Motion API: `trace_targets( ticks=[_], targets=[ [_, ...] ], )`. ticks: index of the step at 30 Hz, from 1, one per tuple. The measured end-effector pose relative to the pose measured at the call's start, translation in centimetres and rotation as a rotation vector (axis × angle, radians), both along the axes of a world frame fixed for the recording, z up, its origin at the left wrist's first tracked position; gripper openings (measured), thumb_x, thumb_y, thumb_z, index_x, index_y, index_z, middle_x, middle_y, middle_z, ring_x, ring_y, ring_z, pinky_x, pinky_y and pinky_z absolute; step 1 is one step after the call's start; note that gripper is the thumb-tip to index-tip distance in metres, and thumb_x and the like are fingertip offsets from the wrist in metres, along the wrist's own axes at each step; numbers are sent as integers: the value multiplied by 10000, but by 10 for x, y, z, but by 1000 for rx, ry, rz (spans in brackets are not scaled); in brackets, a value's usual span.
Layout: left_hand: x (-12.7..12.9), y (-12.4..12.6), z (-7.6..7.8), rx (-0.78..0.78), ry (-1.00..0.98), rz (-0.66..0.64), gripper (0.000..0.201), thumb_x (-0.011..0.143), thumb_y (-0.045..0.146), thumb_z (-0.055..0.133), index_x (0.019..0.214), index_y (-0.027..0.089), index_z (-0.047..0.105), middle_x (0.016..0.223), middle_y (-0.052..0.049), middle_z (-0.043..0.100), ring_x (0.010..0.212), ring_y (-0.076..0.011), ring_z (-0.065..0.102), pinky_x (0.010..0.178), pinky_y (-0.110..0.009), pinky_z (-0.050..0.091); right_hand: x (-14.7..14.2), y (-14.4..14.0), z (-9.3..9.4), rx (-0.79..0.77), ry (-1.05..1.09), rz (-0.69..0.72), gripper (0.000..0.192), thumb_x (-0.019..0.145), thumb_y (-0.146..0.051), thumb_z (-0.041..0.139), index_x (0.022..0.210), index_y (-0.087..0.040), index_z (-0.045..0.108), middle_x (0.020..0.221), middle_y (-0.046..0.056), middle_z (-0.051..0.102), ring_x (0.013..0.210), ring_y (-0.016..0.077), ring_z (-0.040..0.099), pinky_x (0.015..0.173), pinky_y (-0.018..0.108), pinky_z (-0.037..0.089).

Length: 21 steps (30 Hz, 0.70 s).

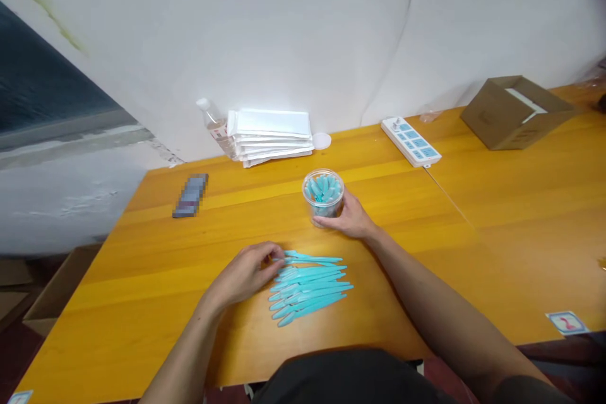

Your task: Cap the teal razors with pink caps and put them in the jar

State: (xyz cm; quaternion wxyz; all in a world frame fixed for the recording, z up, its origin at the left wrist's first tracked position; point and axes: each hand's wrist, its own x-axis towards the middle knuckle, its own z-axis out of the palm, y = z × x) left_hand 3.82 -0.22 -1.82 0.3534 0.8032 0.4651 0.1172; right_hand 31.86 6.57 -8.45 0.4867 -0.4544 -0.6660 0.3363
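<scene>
My right hand is wrapped round the side of a clear round plastic tub with its top uncovered. Inside stand several teal knife-shaped plastic sticks, their wide ends up. Closer to me, a row of the same slim teal sticks lies side by side on the table, wide ends to the left and thin ends to the right. My left hand is closed at the far end of this row, thumb and fingers pinching the wide end of a teal stick. The fingertips partly hide that end.
Against the wall stand a stack of white packets, a clear bottle and a round white disc. A power strip and an open cardboard box are at the back right. A blurred-out phone-like object lies left on the wooden table.
</scene>
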Motion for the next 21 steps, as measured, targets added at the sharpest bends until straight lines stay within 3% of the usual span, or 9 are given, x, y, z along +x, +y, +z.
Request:
trace_targets(
  ticks=[3, 7, 9, 11, 15, 18, 21],
  targets=[
    [-13, 6, 29, 184, -163, 194, 197, 943, 359, 592, 996, 197, 690, 859, -23, 709, 759, -138, 641, 712, -243, 505, -2, -2, 10, 42, -48, -60, 817, 652, -486, 849, 1350, -214, 524, 1270, 103, 661, 1143, 296, 640, 1026, 446, 504],
    [-11, 26, 86, 643, -269, 455, 208, 909, 348, 650, 1041, 194, 698, 818, -18, 703, 703, -125, 639, 659, -227, 505, -5, -6, 23, 143, -160, -210, 835, 664, -483, 841, 1385, -244, 494, 1285, 106, 639, 1179, 316, 612, 1029, 469, 492],
    [6, 39, 110, 798, -174, 413, 189, 912, 344, 642, 1018, 202, 706, 828, -20, 710, 716, -129, 646, 681, -231, 509, -6, -8, 24, 159, -203, -196, 836, 679, -479, 829, 1403, -252, 478, 1277, 105, 642, 1181, 321, 610, 1023, 478, 492],
    [28, 51, 124, 845, -39, 256, 177, 933, 334, 602, 992, 207, 711, 842, -22, 715, 736, -136, 651, 710, -244, 507, -6, -10, 23, 166, -218, -155, 855, 682, -482, 828, 1421, -256, 461, 1296, 104, 635, 1197, 321, 604, 1037, 480, 483],
    [59, 66, 123, 720, 142, -60, 248, 961, 356, 556, 1122, 226, 692, 851, -12, 724, 744, -147, 651, 710, -263, 477, -5, -10, 16, 137, -155, -134, 875, 668, -491, 842, 1420, -249, 463, 1309, 101, 635, 1197, 308, 611, 1045, 466, 484],
    [53, 65, 107, 624, 91, 29, 377, 958, 407, 566, 1289, 233, 611, 804, 11, 709, 675, -130, 622, 670, -249, 453, -5, -7, 10, 102, -97, -138, 895, 650, -497, 850, 1414, -223, 473, 1299, 111, 644, 1172, 306, 627, 1042, 465, 486],
    [30, 56, 76, 478, 76, 83, 257, 960, 398, 557, 1088, 228, 700, 756, 16, 684, 640, -121, 595, 629, -237, 429, -6, -5, 4, 97, -67, -144, 906, 626, -494, 862, 1399, -200, 492, 1283, 121, 651, 1165, 308, 629, 1048, 462, 480]
  ],
)
